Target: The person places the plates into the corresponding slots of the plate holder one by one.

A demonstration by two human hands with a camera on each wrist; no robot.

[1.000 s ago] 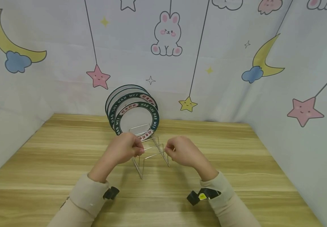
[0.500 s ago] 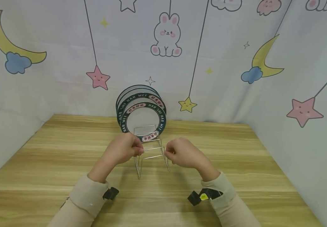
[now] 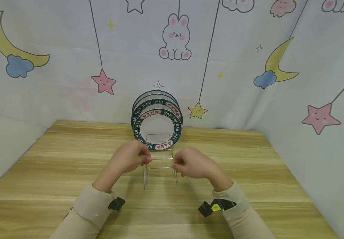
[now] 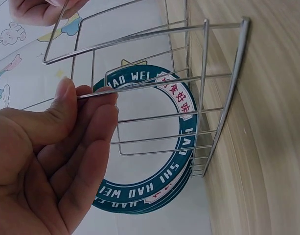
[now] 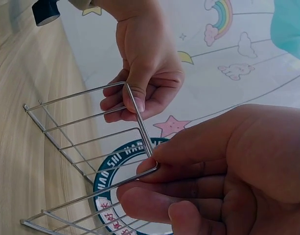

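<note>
A silver wire dish rack (image 3: 161, 167) stands on the table between my hands. Several white plates with dark green lettered rims stand on edge at its far end, the front plate (image 3: 157, 124) overlapping those behind. My left hand (image 3: 131, 154) pinches a wire on the rack's left side between thumb and fingers, as the left wrist view confirms on the rack wire (image 4: 154, 86). On the opposite side, my right hand (image 3: 194, 162) pinches the upper corner of a wire loop (image 5: 149, 137). The lower parts of the rear plates are hidden by the front one.
The wood-grain table (image 3: 234, 196) extends on both sides of the rack. Behind the plates hangs a pale curtain (image 3: 234, 49) printed with moons, stars and a rabbit; similar cloth lines both sides. Black wrist devices sit at both cuffs.
The rack's far end and the plates have swung to the right, so the rack now points nearly straight away from me. My right hand has shifted slightly down; the left hand has stayed about still.
</note>
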